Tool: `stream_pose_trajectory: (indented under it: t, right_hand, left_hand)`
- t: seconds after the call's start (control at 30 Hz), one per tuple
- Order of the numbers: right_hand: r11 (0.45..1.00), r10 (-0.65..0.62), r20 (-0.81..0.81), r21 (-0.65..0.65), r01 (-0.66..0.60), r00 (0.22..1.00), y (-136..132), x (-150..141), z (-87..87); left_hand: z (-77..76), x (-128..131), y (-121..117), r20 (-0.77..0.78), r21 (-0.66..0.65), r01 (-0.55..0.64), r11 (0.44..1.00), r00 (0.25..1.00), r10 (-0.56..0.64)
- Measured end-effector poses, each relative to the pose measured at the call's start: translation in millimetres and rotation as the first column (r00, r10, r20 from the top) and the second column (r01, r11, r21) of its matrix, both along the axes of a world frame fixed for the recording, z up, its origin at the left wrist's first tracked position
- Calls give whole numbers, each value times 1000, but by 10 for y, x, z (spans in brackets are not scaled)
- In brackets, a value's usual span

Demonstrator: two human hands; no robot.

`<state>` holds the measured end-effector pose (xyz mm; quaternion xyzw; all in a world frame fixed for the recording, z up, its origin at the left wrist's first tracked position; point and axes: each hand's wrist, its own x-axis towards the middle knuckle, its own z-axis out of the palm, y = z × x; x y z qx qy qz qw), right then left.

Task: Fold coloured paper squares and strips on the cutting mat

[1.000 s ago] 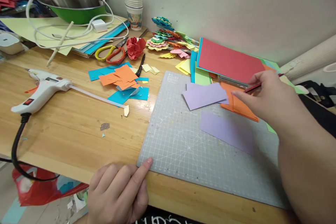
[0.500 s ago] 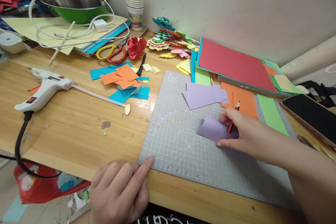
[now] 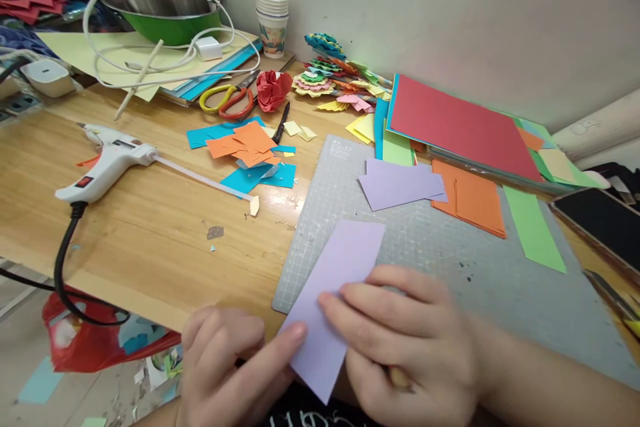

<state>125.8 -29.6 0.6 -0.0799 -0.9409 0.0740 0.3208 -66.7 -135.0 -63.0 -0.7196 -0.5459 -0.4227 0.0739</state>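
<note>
A long lilac paper strip (image 3: 335, 287) lies slanted over the near left corner of the grey cutting mat (image 3: 450, 260) and juts past the table's front edge. My right hand (image 3: 405, 340) rests on its lower half, fingers curled over the paper. My left hand (image 3: 230, 367) is closed beside it, and its thumb presses the strip's left edge. A brownish tip shows under my right palm; I cannot make out what it is. More lilac pieces (image 3: 400, 183) lie farther up the mat.
Orange sheets (image 3: 473, 200), a green strip (image 3: 533, 230) and a red sheet (image 3: 460, 127) lie at the mat's far right. A glue gun (image 3: 110, 160) with its cord lies left, by blue and orange scraps (image 3: 250, 153) and scissors (image 3: 225, 99). A dark tablet (image 3: 600, 220) lies far right.
My right hand left the stack at the right, took the lilac strip from mid-mat and drew it to the near left corner. My left hand came off the mat's corner onto the strip.
</note>
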Motion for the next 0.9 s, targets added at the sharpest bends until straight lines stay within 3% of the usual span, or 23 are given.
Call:
stream_pose_trajectory:
  t: [0.13,0.2,0.23,0.3,0.37,0.47,0.53,0.6,0.67,0.9]
  right_hand:
    - [998,49,-5,43,-49,999,89,23,-169]
    - [995,-78,4,-70,78,997,217,105,-165]
    - [955,-231,-13,-193,224,973,281,145,-151]
    - [752,-512,116,-418,510,851,377,194,-117]
    - [519,-547,335,-583,625,767,413,180,-94]
    - [267,-372,429,-800,537,823,388,64,-92]
    - [167,-377,360,-880,445,853,369,-23,-111]
    - [151,-445,295,-906,395,846,379,-79,-142]
    - [168,-484,250,-914,370,838,415,-97,-180]
    - [219,-438,265,-895,388,859,508,-46,-256]
  left_hand:
    - [143,2,64,-28,-1,91,996,995,-91]
    - [162,11,87,-24,-9,72,997,997,-72]
    - [159,18,92,-23,-8,54,999,998,-54]
    - [145,32,95,-20,-3,23,1000,1000,-23]
    - [139,47,98,-21,2,13,1000,1000,-12]
    - [161,64,107,-36,-25,10,1000,999,-11]
    - [174,63,108,-48,-55,9,998,999,-12]
    - [163,51,95,-80,-72,15,997,997,-21]
    - [122,30,70,-144,-75,11,997,989,-21]
    - [-17,-4,39,-242,-39,-21,999,970,11]
